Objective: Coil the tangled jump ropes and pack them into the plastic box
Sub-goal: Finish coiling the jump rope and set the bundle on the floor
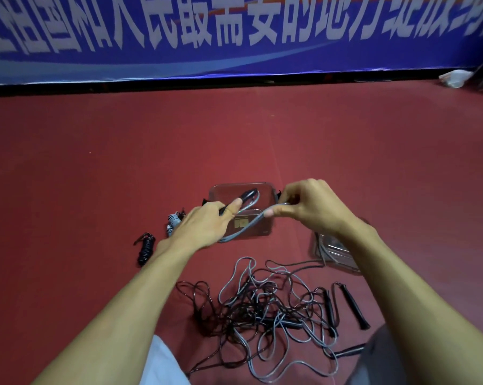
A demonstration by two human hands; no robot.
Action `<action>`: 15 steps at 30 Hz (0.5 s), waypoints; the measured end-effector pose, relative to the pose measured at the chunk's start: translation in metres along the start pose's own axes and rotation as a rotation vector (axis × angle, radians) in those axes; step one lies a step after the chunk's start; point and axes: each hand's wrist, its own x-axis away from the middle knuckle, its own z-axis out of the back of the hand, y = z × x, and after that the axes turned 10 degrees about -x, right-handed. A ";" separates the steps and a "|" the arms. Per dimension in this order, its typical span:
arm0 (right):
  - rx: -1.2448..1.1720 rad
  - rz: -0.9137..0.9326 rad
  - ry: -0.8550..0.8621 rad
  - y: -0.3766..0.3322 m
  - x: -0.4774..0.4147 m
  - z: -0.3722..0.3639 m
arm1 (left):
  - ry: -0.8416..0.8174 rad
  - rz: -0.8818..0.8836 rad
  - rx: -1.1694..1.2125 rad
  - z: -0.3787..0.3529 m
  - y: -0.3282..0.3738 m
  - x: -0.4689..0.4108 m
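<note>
I see both hands raised over the plastic box (265, 227), which sits open on the red floor (95, 162) straight ahead of me. The left hand (204, 226) grips a black handle (247, 195), its fingers curled round it and the thumb laid along it. The right hand (309, 207) pinches the grey rope (251, 226) between thumb and forefinger, the other fingers curled above. The rope runs from that handle in a loop that sags across the box's near wall.

The tangled pile (262, 309) of grey and black ropes lies on the floor between my forearms, near my knees, well short of the box. Two black handles (354, 307) lie at its right edge. The box's lid (332, 254) lies to the right, partly behind the right forearm. Left of the box lie a coiled black rope (145, 250) and a coiled grey rope (173, 220), the latter just beside the left hand.

Past the box a wide stretch of floor runs to the foot of a blue banner (234, 37).
</note>
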 end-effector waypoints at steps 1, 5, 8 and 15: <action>-0.037 -0.018 0.037 0.000 0.000 0.001 | -0.033 -0.028 -0.022 0.002 0.004 0.003; -0.265 -0.071 0.166 -0.003 0.003 0.007 | -0.131 -0.210 -0.073 0.005 0.021 0.013; -0.483 -0.144 0.176 -0.001 0.001 0.009 | -0.128 -0.388 0.007 0.003 0.025 0.017; -1.018 -0.275 0.123 -0.006 0.001 0.011 | 0.038 -0.537 0.374 0.003 0.030 0.012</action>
